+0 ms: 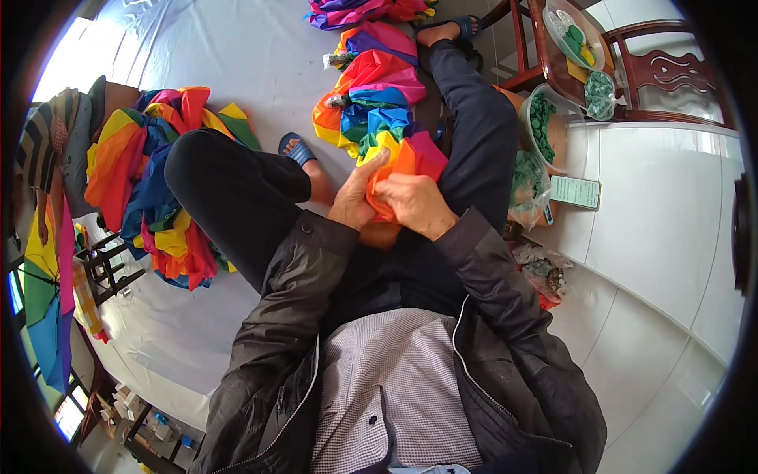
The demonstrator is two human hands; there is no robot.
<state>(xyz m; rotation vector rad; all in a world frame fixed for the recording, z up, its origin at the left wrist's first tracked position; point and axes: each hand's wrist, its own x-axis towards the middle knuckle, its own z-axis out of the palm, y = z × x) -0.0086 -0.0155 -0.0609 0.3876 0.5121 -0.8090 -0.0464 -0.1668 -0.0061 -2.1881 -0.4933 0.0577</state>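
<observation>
I have the left hand (354, 192) gripping the cloth (403, 163), right hand (416, 205) pinching it just alongside, apparently to hold its folds gathered between them. Tub (563, 160) of green pieces (542, 120) right of the right hand, for easy reach, I judge.

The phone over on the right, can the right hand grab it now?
Probably yes, if it lets go first: the right hand is holding the colourful cloth. The right leg lies between, but nothing seems to cover the phone.
</observation>
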